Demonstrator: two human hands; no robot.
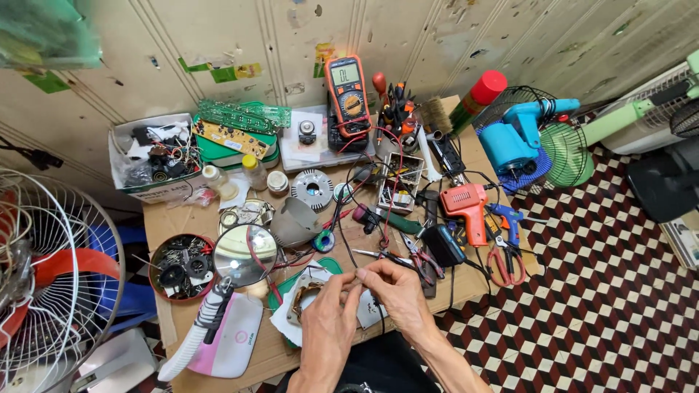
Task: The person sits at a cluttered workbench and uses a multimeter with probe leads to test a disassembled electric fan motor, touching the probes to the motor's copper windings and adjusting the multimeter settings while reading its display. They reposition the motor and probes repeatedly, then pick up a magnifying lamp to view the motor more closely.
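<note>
My left hand [329, 319] and my right hand [397, 291] meet at the near edge of a cluttered workbench [480, 280]. Their fingertips pinch a thin black wire [345, 236] between them, which runs away toward the far side of the bench. Under my hands lies a motor stator with copper windings [300, 300] on white paper over a green tray [280, 285]. Just beyond my right hand lie pliers with red handles [421, 256].
An orange multimeter [347, 96] leans at the back. An orange drill [467, 207], blue glue gun [506, 218] and orange scissors [501, 266] lie right. A magnifier lamp [244, 253] and a bowl of parts [180, 266] sit left. A fan cage [51, 280] stands far left.
</note>
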